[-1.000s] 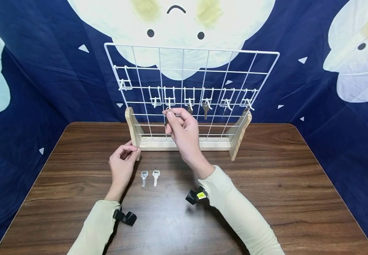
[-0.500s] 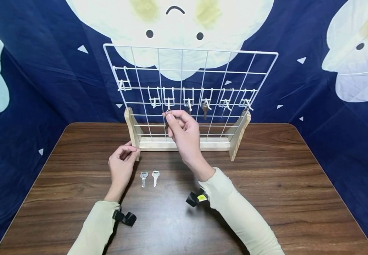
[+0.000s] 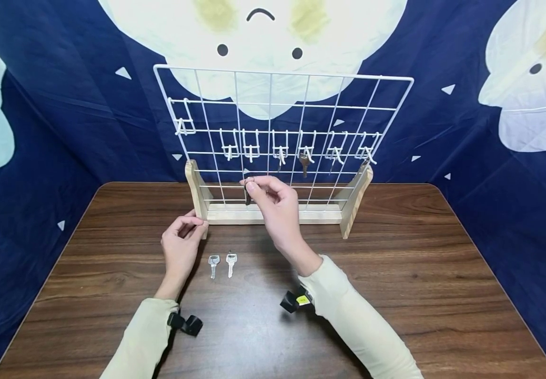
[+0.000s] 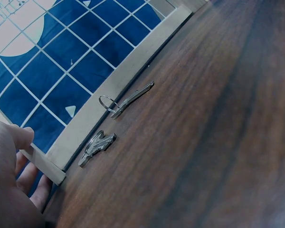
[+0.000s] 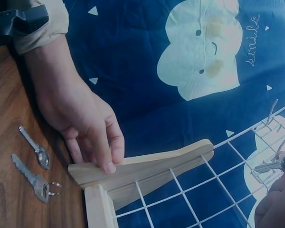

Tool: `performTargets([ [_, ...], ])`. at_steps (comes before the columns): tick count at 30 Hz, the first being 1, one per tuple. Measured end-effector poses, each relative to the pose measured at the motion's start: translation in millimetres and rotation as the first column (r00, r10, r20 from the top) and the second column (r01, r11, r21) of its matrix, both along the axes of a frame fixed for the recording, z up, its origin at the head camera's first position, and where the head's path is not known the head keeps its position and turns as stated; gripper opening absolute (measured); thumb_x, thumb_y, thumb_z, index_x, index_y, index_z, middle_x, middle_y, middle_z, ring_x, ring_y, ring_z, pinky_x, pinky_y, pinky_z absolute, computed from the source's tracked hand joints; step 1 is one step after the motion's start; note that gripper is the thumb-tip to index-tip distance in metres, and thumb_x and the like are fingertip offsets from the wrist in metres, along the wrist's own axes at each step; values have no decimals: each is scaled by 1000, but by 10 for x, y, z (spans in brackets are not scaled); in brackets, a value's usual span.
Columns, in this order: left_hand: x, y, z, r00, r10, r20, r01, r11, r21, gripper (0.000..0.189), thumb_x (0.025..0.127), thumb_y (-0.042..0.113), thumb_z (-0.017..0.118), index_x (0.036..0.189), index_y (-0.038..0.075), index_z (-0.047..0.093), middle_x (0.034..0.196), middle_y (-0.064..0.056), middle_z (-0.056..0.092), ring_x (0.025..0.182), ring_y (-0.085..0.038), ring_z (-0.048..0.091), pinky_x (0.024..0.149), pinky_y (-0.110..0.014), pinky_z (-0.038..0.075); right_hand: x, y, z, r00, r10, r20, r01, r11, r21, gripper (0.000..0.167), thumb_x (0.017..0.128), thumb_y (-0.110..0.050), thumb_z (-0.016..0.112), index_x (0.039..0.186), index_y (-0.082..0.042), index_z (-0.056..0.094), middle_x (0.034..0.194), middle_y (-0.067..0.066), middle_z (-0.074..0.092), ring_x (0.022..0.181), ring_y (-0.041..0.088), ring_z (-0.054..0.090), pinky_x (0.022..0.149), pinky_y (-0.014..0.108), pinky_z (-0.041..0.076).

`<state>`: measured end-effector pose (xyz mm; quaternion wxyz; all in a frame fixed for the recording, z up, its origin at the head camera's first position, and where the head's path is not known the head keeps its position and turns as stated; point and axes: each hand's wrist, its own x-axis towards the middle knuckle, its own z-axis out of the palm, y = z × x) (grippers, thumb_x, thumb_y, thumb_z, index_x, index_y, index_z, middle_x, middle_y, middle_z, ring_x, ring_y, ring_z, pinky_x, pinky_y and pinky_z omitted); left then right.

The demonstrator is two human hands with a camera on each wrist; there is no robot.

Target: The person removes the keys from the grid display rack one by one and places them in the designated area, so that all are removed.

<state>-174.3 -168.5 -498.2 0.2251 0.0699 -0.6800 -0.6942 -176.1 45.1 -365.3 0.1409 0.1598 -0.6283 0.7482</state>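
My right hand pinches a key near its ring, thumb against forefinger, with the blade hanging down. It is in front of the white wire grid, below the row of white hooks. In the right wrist view that key shows at the right edge beside the fingers. My left hand grips the lower front end of the left wooden side of the grid's stand, thumb on one face and fingers on the other. Two silver keys, one left and one right, lie on the table close by.
A brass-coloured key hangs on a middle hook, with other keys on hooks around it. One more hook sits higher at the grid's left edge. Behind the brown wooden table hangs a blue cloth with white clouds.
My right hand has come down from just under the second hook of the row, bringing the key lower. My left hand and the two keys on the table have stayed put.
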Motion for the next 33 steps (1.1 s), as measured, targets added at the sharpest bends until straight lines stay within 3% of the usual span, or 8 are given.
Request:
performTargets([
  [3,3,1,8,1000,-3,-4,3,1000,3,13,93,-14,79,100,-20,69,115,19,76,105,0,75,95,-15,61,6,29,-43,1000,-10,-4,10,1000,4,15,102,5,71,110,17,74,111,20,79,99,13,71,85,17,57],
  [8,5,1,14,1000,-4,-7,4,1000,4,13,93,-15,79,100,-20,69,115,18,76,105,0,75,94,-15,61,26,68,-103,998,-8,55,9,1000,-16,16,104,5,70,111,19,72,110,24,79,66,3,55,58,14,44],
  [11,4,2,14,1000,1,-7,-1,1000,5,13,93,-14,79,100,-19,69,117,14,77,105,0,75,94,-15,61,48,87,-130,994,12,109,-9,1000,-23,18,106,2,68,113,18,72,102,15,81,51,2,39,46,16,31],
  [16,4,5,12,1000,6,-10,-5,1000,5,13,94,-13,79,98,-19,69,120,8,77,105,0,75,94,-15,61,83,113,-195,989,28,147,-28,1000,-3,20,107,-1,67,113,17,73,88,-12,77,47,3,36,45,18,29],
  [20,5,4,10,1000,1,-12,-1,1000,4,12,93,-15,79,99,-19,69,118,11,77,105,0,76,95,-15,61,98,124,-266,987,32,160,-35,999,10,19,108,-1,67,113,16,74,85,-9,76,46,3,36,45,18,28],
  [28,4,1,7,1000,-2,-12,2,1000,0,13,93,-15,79,100,-20,69,116,16,77,105,0,75,94,-15,61,118,119,-403,980,40,197,-47,998,31,19,107,-1,67,113,16,74,107,21,81,45,2,36,43,17,28],
  [33,8,3,13,1000,-2,-14,2,1000,2,14,94,-14,79,100,-20,69,118,13,77,105,0,75,95,-15,61,147,115,-457,975,37,221,-51,997,56,18,107,-1,68,111,15,75,109,18,82,46,1,36,44,17,29],
])
